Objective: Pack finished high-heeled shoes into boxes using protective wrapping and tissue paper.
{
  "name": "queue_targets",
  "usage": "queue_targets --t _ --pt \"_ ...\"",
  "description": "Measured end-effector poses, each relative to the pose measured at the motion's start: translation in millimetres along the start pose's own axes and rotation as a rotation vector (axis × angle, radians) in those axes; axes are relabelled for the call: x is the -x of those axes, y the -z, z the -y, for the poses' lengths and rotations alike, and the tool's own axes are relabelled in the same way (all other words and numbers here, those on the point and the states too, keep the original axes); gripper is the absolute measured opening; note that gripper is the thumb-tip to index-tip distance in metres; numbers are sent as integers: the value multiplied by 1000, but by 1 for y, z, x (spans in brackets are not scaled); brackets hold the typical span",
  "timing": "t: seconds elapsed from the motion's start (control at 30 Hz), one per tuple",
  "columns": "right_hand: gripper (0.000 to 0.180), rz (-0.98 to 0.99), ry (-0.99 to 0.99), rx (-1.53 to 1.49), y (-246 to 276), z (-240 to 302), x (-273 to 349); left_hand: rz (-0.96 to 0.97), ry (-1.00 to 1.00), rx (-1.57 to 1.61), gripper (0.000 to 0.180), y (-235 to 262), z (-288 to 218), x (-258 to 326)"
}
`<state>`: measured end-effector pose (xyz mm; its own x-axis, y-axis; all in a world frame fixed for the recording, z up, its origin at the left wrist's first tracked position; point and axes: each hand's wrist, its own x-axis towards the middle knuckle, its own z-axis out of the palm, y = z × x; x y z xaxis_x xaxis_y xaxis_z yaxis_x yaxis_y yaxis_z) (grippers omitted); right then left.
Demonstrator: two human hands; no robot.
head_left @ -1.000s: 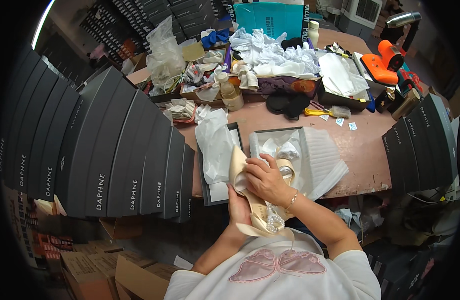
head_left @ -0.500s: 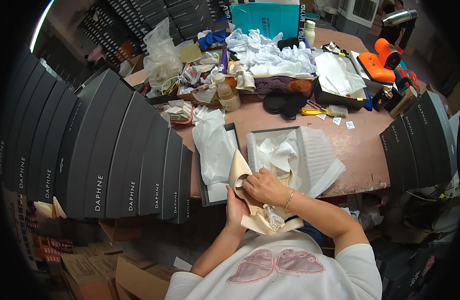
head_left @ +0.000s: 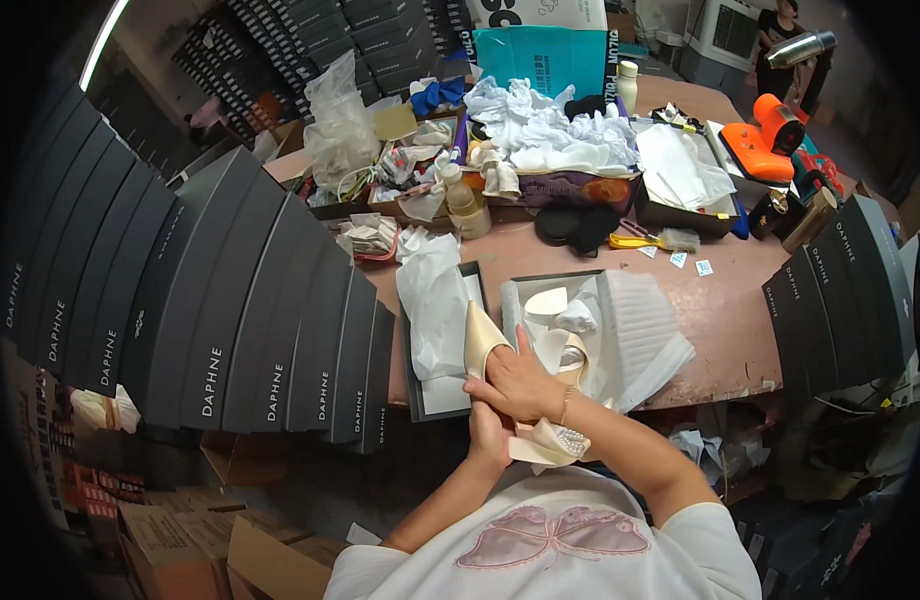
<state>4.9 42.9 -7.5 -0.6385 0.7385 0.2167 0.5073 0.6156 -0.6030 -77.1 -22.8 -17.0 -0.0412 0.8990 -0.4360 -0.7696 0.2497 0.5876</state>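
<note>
A cream pointed-toe shoe (head_left: pixel 484 330) is held above the near table edge, its toe pointing away from me. My left hand (head_left: pixel 489 436) is closed around its rear part from below. My right hand (head_left: pixel 525 383) lies over the shoe's opening, some fingers hidden inside and one stretched out along the far side. A cream bow with pearl trim (head_left: pixel 560 440) hangs by my right wrist. Beyond, an open shoebox (head_left: pixel 513 296) holds a second cream shoe (head_left: pixel 548 302), partly hidden, and crumpled white paper (head_left: pixel 578 316).
Left of the box lies a dark lid (head_left: pixel 472 290) with white tissue (head_left: pixel 430 300). Dark shoeboxes (head_left: pixel 240 320) stack at left, more (head_left: pixel 840 270) at right. A yellow-handled brush (head_left: pixel 670 240), a bottle (head_left: pixel 466 203) and filled trays stand farther back. A person (head_left: pixel 780 45) is at far right.
My right hand has opened out from a pinch and moved deeper over the shoe's opening. White paper in the box has shifted, baring more of the second shoe. The view has tilted slightly.
</note>
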Motion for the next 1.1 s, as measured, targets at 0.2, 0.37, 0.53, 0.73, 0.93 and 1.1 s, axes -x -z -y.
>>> queue_targets --t 0.2,0.37,0.53,0.73,0.93,1.1 --pt "60 -2 -131 -185 6 25 -19 106 46 -43 63 10 -47 -5" --pt "72 133 -59 -84 -3 40 19 51 -16 -313 52 6 -63 -26" --pt "74 304 -120 -175 -3 46 -5 -39 -100 -206 48 16 -71 -28" --pt "69 86 -89 -224 -26 46 12 51 -159 -292 55 29 -55 -10" --pt "68 255 76 -517 2 36 44 109 -73 -350 50 24 -63 -11" --pt "60 244 -9 -399 -4 27 44 91 -82 -306 51 20 -44 -16"
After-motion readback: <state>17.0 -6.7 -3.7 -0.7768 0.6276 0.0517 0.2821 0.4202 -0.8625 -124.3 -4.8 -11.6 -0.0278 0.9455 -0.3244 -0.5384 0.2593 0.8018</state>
